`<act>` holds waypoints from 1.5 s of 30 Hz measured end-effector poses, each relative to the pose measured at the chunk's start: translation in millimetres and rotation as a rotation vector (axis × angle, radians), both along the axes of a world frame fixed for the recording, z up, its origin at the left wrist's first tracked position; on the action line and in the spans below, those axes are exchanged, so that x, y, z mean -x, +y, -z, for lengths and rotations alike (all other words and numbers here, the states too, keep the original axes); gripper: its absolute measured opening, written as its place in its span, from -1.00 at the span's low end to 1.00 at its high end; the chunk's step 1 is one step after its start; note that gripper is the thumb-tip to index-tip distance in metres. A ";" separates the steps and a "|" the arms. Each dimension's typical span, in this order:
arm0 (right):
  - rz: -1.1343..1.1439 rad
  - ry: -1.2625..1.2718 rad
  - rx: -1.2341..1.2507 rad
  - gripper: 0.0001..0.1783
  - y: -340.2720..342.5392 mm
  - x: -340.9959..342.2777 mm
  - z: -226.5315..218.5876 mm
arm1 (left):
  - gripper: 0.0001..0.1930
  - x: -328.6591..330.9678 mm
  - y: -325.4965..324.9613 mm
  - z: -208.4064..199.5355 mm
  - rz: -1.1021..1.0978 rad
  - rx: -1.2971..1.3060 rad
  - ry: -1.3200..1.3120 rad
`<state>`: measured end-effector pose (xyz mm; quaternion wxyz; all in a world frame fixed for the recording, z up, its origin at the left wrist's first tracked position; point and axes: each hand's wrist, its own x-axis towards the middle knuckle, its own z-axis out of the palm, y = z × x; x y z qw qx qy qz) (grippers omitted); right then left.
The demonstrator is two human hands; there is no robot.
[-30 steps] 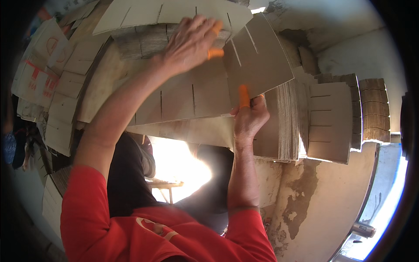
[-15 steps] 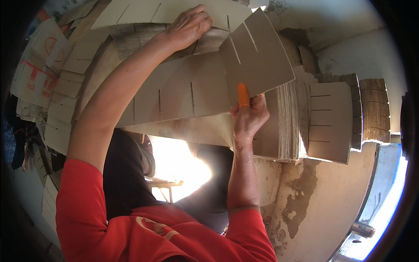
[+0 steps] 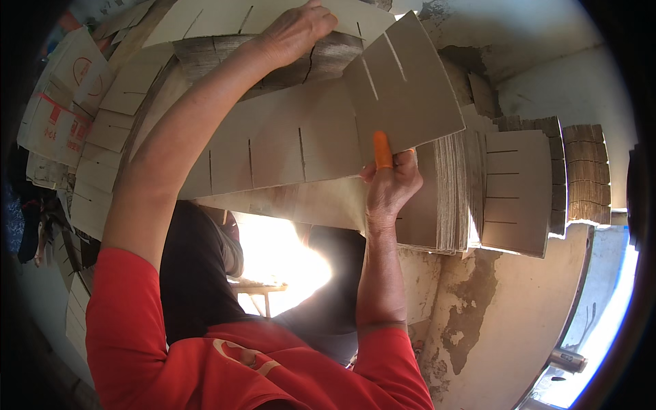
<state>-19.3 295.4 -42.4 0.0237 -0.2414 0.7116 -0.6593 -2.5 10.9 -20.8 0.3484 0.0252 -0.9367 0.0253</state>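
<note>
My right hand (image 3: 393, 179) grips the lower edge of a grey cardboard sheet with slots (image 3: 410, 82), an orange finger cot (image 3: 382, 149) lying against its face. This sheet stands tilted, meeting a long slotted cardboard strip (image 3: 273, 143) that stretches left in front of me. At the far side my left hand (image 3: 294, 35) is closed, its fingers curled at the front edge of a stack of slotted cardboard (image 3: 219, 17). Its fingertips are hidden, so what they pinch does not show.
Right of my right hand stand a thick cardboard stack (image 3: 451, 198), a slotted sheet (image 3: 517, 191) and brown bundles (image 3: 588, 174). On the left are more slotted sheets (image 3: 109, 130) and a printed white carton (image 3: 65, 102). A small stool (image 3: 263, 288) shows below, in bright light.
My left hand has moved slightly farther away and a little to the right along the far stack. The right hand and the sheet it holds have hardly moved.
</note>
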 end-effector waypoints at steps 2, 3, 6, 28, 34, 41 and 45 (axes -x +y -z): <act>0.011 -0.039 0.009 -0.70 -1.2 -0.3 -2.1 | -0.80 -4.7 5.6 -0.1 0.003 0.163 -0.038; 0.011 -0.040 0.006 -0.71 -0.7 0.1 -1.8 | -0.77 -7.1 8.0 2.3 0.023 0.216 -0.019; 0.005 -0.037 0.005 -0.72 1.2 1.8 -0.7 | -0.74 -11.3 16.2 8.5 0.022 0.303 0.013; -0.062 0.028 -0.100 -0.85 -1.1 2.3 -0.3 | -0.68 -48.9 85.0 21.0 0.101 0.465 -0.003; -0.040 0.138 -0.081 -0.72 6.7 1.5 -1.9 | -0.73 -75.7 130.6 19.1 0.164 0.397 -0.100; 0.022 0.132 -0.159 -0.90 8.7 7.0 4.4 | -0.56 -93.0 156.4 34.7 0.274 -0.059 0.053; 0.014 0.059 -0.195 -0.86 6.8 3.3 4.9 | -0.52 -60.7 110.1 3.6 0.079 -0.089 0.265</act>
